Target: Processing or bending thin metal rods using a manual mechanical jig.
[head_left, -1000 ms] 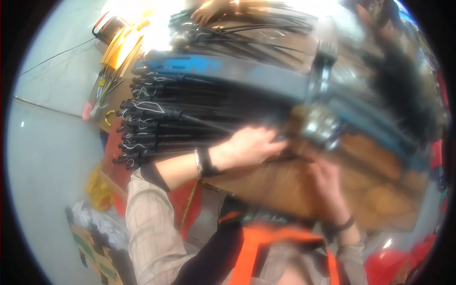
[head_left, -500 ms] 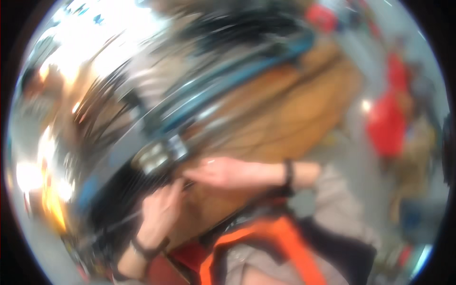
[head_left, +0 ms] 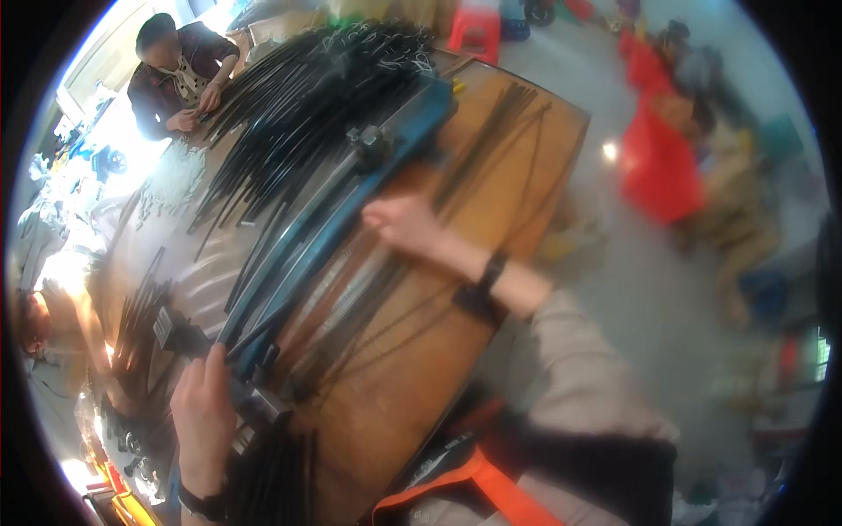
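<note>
A long blue metal rail (head_left: 303, 254) runs slantwise across the wooden table. At its near left end, beside a grey metal block (head_left: 175, 333), is my left hand (head_left: 203, 416). Its fingers are pressed together at the end of a black strip (head_left: 267, 326) lying along the rail; whether they grip the strip is hidden. My right hand (head_left: 408, 223) is closed and slightly blurred, on the rail's right side about halfway along. What it holds, if anything, cannot be made out. A metal clamp-like fitting (head_left: 370, 145) sits farther up the rail.
Black strips (head_left: 289, 114) lie heaped beyond the rail, with another bundle (head_left: 276, 469) near my left wrist. Long thin strips (head_left: 491, 140) lie on the wooden tabletop (head_left: 517, 188). One person (head_left: 175, 79) sits far left, another (head_left: 74, 329) nearer. A red stool (head_left: 475, 33) stands behind.
The view has swung and become sharper. My hands, close together before, are now far apart: the left at the rail's near end, the right farther up along it.
</note>
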Demonstrator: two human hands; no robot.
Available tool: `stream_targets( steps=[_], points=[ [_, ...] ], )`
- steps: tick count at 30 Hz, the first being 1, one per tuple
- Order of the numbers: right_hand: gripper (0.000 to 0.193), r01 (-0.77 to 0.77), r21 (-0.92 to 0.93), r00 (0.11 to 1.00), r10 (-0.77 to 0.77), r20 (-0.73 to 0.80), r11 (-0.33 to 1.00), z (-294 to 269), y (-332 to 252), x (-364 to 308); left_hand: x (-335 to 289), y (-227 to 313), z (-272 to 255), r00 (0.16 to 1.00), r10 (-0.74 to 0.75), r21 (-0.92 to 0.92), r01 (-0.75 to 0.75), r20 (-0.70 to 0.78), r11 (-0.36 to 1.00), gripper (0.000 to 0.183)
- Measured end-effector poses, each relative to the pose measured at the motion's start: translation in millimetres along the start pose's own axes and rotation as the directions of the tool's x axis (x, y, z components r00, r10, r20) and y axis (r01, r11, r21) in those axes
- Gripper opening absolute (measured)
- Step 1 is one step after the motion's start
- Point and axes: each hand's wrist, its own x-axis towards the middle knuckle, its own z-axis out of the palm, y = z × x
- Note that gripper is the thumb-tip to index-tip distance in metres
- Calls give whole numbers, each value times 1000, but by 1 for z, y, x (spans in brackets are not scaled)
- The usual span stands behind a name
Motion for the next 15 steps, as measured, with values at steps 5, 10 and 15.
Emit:
stream_targets(
  steps=[5,10,15],
  points=[
    [23,447,245,891,-451,-41,860,26,11,-8,7,3,-10,974,70,-105,-48,218,993,34],
    [36,106,-262,990,-78,116,959,33,9,-20,-7,-6,-31,998,-47,12,46,46,999,40],
    [42,226,-244,946,-153,284,943,65,-82,-8,-48,-14,-20,990,-60,10,59,131,998,45]
  ],
)
